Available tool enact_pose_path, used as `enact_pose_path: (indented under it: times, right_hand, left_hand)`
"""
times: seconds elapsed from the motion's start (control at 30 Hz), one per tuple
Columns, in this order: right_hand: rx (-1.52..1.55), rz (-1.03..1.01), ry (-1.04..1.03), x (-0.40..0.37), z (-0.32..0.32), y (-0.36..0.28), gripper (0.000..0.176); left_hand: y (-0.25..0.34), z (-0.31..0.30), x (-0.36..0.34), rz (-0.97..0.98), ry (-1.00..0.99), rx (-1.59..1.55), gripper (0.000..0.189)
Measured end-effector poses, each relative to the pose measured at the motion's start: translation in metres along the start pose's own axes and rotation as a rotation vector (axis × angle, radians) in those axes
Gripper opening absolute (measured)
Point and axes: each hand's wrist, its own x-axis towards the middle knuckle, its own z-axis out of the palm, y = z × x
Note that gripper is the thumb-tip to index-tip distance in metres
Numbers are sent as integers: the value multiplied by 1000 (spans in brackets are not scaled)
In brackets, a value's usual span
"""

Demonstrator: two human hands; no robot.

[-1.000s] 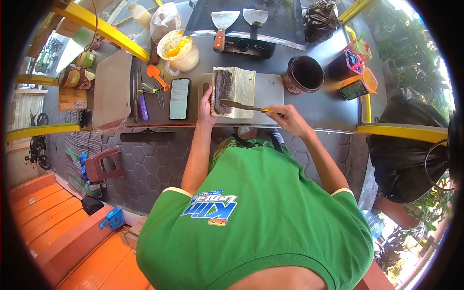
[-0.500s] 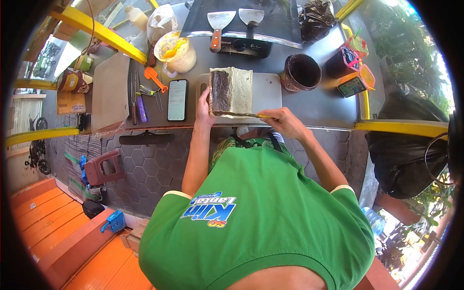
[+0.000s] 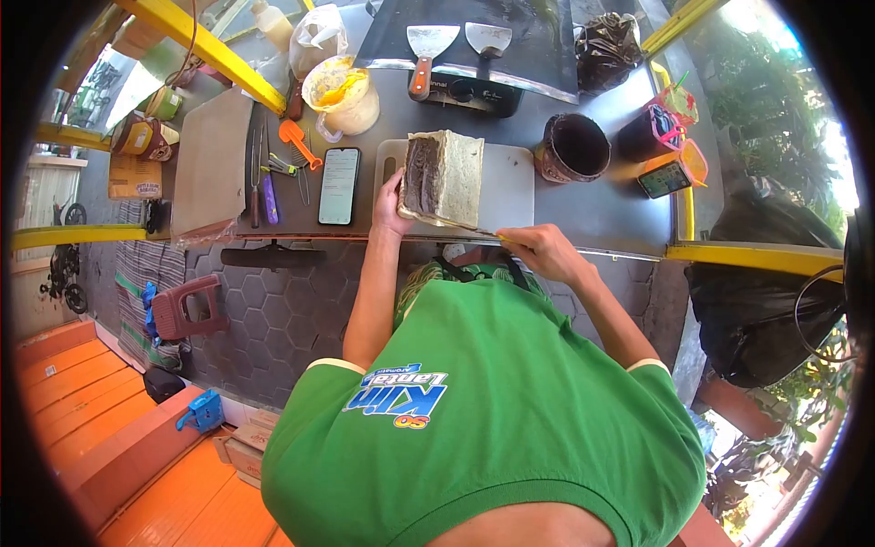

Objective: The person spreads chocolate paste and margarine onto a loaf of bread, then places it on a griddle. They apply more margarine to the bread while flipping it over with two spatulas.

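Above a pale cutting board (image 3: 512,187), my left hand (image 3: 390,208) grips the left edge of a block of bread (image 3: 463,182). The bread's left face carries a dark brown spread (image 3: 423,178), and its right part is pale. My right hand (image 3: 544,251) is closed around the yellowish handle of a spreading knife (image 3: 472,227). The thin blade lies along the bread's near edge, tilted down to the right; its far end is hard to make out. Right of the board stands a dark tub (image 3: 572,148) with brown smears around its rim.
A phone (image 3: 338,187), orange scoop (image 3: 299,144) and purple-handled tool (image 3: 270,199) lie left of the board. Behind them stands a tub of yellow spread (image 3: 346,100). Two scrapers (image 3: 432,46) rest on the black griddle (image 3: 519,68). Colourful cups (image 3: 652,132) stand right.
My right hand and the knife handle have dropped slightly toward me. The bread has tilted, and the blade now slants down to the right. The camera view has shifted a little.
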Motion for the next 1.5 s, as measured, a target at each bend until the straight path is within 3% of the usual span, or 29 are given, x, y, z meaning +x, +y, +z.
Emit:
enact_pose_path:
  times: [0.13,0.27,0.33,0.37,0.4,0.47,0.5,0.73,0.8,0.87,0.93,1.13,1.2,1.27,1.33,1.37,1.5]
  right_hand:
    - [-17,180,32,8,1,-12,21]
    - [-1,61,-40,-6,18,-13,20]
    - [126,64,160,-13,14,-16,19]
    - [220,232,125,-16,7,-16,18]
    - [219,234,125,-12,3,-18,18]
    - [522,499,234,-2,-3,-17,22]
    - [530,469,309,6,-2,-13,29]
    - [455,482,416,58,-13,-3,33]
    - [389,465,414,67,-12,0,34]
    - [191,450,326,74,-16,-8,33]
    - [126,400,345,79,-21,-24,32]
    - [545,400,546,63,-35,-20,25]
    - [596,386,566,51,-49,-17,24]
    - [373,422,697,39,-66,-18,26]
    - [238,484,797,21,-85,-7,27]
    - [188,480,853,12,-93,-2,28]
    - [-17,579,899,-15,-115,18,29]
  left_hand:
    - [-3,5,-3,14,30,-2,29]
    - [-2,1,-1,-10,80,-15,28]
    - [-3,10,-5,25,34,-4,29]
    - [-3,14,-8,81,-1,43,32]
    - [-3,24,-12,134,-36,92,35]
    - [5,36,-15,115,-115,133,37]
    - [6,39,-16,100,-191,173,39]
    - [9,78,-6,107,-204,298,47]
    - [5,93,-12,250,-223,600,52]
    - [-1,96,-8,259,-246,681,51]
    - [-8,101,-7,455,-240,1197,49]
    - [3,96,-10,479,-262,1434,47]
    - [8,83,-5,419,-320,1311,45]
    - [10,67,2,384,-282,1149,46]
    - [13,56,3,217,-218,522,48]
    - [12,46,4,175,-187,378,47]
    - [7,-5,17,140,-173,169,42]
